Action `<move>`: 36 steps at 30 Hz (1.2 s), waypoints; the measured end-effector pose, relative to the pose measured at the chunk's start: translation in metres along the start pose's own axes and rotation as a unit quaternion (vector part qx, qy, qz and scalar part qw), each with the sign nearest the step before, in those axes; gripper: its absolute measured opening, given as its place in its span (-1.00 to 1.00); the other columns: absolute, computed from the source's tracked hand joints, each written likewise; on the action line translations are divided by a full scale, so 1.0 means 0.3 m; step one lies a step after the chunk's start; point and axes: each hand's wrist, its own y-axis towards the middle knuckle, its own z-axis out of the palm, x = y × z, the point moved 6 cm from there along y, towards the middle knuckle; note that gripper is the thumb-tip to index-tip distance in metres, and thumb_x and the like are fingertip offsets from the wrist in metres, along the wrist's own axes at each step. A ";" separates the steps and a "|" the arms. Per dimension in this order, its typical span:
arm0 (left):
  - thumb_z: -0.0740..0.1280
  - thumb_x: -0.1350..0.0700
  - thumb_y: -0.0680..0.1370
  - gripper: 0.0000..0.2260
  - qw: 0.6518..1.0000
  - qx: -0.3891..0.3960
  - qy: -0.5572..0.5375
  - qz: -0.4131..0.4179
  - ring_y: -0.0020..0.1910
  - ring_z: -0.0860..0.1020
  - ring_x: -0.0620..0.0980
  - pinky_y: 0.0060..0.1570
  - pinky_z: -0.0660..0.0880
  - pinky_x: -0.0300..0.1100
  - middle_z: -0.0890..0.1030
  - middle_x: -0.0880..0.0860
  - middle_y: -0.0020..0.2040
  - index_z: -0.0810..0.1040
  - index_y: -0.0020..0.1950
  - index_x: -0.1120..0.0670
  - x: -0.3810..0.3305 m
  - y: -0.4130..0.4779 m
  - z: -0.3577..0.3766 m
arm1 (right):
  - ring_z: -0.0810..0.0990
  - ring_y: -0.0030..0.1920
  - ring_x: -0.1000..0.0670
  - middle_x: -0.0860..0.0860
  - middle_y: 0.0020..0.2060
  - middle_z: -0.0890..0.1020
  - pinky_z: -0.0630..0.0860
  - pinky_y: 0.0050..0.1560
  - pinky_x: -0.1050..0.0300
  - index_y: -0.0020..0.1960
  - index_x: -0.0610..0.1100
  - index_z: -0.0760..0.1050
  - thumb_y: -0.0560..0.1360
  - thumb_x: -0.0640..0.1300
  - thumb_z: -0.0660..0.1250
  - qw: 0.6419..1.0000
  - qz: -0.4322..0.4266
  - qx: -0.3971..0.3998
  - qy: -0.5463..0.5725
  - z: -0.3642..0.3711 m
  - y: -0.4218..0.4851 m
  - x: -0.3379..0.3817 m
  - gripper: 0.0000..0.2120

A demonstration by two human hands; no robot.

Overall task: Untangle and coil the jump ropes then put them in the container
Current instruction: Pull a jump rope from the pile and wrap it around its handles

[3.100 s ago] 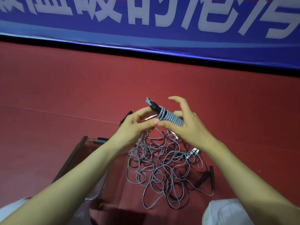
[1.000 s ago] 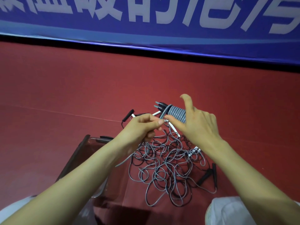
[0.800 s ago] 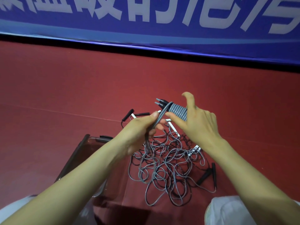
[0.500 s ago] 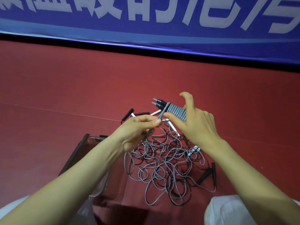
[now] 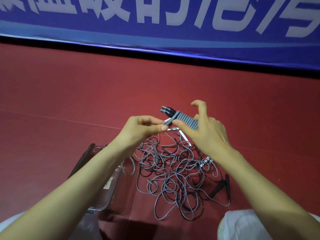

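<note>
My right hand (image 5: pixel 206 134) holds a pair of black jump rope handles (image 5: pixel 168 111) with grey rope coiled (image 5: pixel 187 120) tightly around them. The free grey strand (image 5: pixel 167 124) of that rope is pinched between the thumb and fingers of my left hand (image 5: pixel 140 131), just left of the coil. Below both hands a tangled pile of grey and black ropes (image 5: pixel 173 172) lies on the red floor. A clear plastic container (image 5: pixel 105 184) sits left of the pile, partly hidden by my left forearm.
Two black handles (image 5: pixel 223 187) lie at the pile's right edge and white handles (image 5: pixel 186 138) poke out under my right hand. A blue banner (image 5: pixel 155 23) runs along the far wall. My white-clad knees (image 5: pixel 242 224) are at the bottom.
More turns of grey rope sit around the handles than three seconds ago. My left hand has kept circling with the strand and now pinches it close to the coil.
</note>
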 end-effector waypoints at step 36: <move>0.43 -0.23 0.42 -0.69 0.969 0.214 0.118 0.018 -0.32 0.38 -0.17 -0.17 0.34 -0.31 0.45 -0.01 -0.31 0.70 -0.08 -0.02 0.054 0.037 -0.033 | 0.39 -0.59 -0.01 -0.06 -0.54 0.44 0.37 -0.60 0.24 0.12 -0.15 0.39 0.39 0.26 0.23 0.818 0.096 0.212 0.526 0.054 -0.010 -0.018 -0.47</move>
